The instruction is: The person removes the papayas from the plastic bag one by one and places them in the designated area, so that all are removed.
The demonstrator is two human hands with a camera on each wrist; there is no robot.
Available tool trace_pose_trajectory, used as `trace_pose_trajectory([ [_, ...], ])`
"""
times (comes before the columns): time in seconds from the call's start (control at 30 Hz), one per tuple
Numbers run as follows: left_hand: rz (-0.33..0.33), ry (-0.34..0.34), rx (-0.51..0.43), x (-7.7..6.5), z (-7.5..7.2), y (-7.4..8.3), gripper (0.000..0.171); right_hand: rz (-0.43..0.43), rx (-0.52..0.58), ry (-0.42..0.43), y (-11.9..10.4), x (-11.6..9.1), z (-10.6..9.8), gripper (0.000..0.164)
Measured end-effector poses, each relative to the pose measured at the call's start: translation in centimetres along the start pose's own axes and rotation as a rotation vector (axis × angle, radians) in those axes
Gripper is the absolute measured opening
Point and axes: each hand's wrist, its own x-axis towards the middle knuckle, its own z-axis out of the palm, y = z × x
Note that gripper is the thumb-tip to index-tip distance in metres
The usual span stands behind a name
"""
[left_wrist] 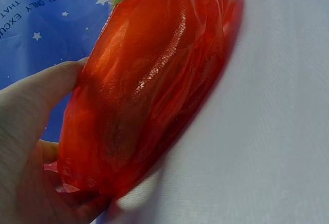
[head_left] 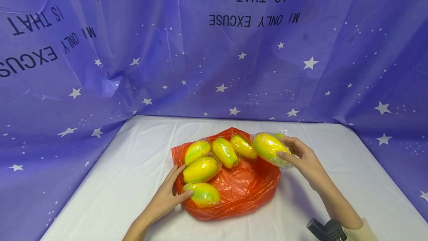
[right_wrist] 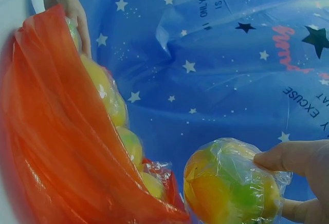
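My right hand grips a yellow-green mango in clear wrap, over the right rim of a red plastic bag. In the right wrist view, the thumb presses the wrapped mango from the side. At the bag's left side, my left hand holds the rim, its thumb lying over the front mango. The left wrist view has the thumb and fingers around the side of the bag. Several more wrapped mangoes lie inside along the bag's left and back.
A white cloth covers the table under the bag. Behind and on both sides hangs a purple curtain with stars and lettering. A black device is strapped at the right wrist.
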Motion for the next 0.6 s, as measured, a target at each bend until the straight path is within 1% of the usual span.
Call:
trace_pose_trajectory([
  [0.2,-0.001,-0.001,0.004,0.0,0.0,0.0,0.085,0.014,-0.005,0.010,0.1,0.1,-0.5,0.051],
  [0.47,-0.004,-0.004,0.001,0.0,0.0,0.0,0.085,0.003,0.015,0.026,0.6,0.2,-1.0,0.054],
  [0.6,-0.011,-0.007,-0.002,-0.1,0.0,0.0,0.084,0.006,0.001,0.038,0.9,0.3,-1.3,0.054],
])
